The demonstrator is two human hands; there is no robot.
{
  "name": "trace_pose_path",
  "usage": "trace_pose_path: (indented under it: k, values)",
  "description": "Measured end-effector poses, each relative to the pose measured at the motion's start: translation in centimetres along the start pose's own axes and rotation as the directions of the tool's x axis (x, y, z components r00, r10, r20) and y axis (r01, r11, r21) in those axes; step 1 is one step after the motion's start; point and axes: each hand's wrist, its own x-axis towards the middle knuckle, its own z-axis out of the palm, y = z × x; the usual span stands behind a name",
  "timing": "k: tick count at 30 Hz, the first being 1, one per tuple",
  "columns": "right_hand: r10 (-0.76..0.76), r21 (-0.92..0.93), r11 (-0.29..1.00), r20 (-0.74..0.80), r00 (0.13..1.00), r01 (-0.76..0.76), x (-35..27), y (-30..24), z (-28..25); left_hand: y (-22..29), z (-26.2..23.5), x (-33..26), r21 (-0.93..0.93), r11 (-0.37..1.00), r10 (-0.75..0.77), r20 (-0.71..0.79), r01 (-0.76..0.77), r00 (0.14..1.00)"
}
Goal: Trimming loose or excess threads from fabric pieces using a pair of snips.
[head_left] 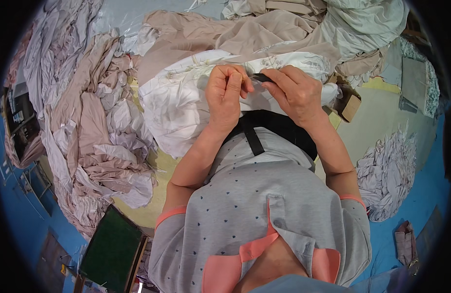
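Note:
My left hand (pixel 227 90) is closed in a pinch above white cloth with a faint floral print (pixel 176 93). What its fingertips hold is too small to make out. Close to them, my right hand (pixel 295 90) grips a small dark pointed tool (pixel 260 77) that resembles thread snips. The tool's tip points left, toward the left fingertips. The white cloth lies bunched under both hands, with beige fabric (pixel 269 36) spread just beyond it. A black waist covering with a strap (pixel 253 139) shows below my hands.
Long heaps of beige and pale grey cloth (pixel 93 112) run down the left side. Pale green fabric (pixel 367 22) is piled far right. A small brown box (pixel 350 107) stands right of my hand, near a crumpled cloth heap (pixel 389 171). A dark green panel (pixel 112 251) is at lower left.

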Motion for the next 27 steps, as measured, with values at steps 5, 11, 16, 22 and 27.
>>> trace_pose_path:
  k: [5, 11, 16, 22, 27]
  values:
    - [0.003, -0.006, 1.0, -0.004, 1.0, -0.003, -0.1, 0.1, 0.1, 0.2, 0.0, 0.0, -0.03, 0.999, -0.014, -0.012, 0.014, 1.0]
    - [0.007, -0.008, 1.0, 0.006, 1.0, -0.007, -0.1, 0.3, 0.4, 0.2, 0.2, -0.1, -0.024, 0.999, -0.029, 0.015, 0.029, 0.999]
    - [0.007, -0.009, 1.0, 0.005, 1.0, -0.007, -0.2, 0.4, 0.5, 0.3, 0.2, -0.3, -0.024, 0.999, -0.033, 0.016, 0.033, 0.999]
    - [0.281, 0.342, 0.903, -0.014, 0.96, -0.26, -1.6, 0.3, -0.5, 1.9, -0.2, -1.9, 0.063, 0.998, 0.009, -0.008, -0.009, 1.0]
    - [0.297, 0.627, 0.652, 0.304, 0.905, -0.425, -3.2, -2.6, -1.4, 2.7, 0.9, -4.9, 0.297, 0.941, 0.135, 0.11, -0.162, 0.985]
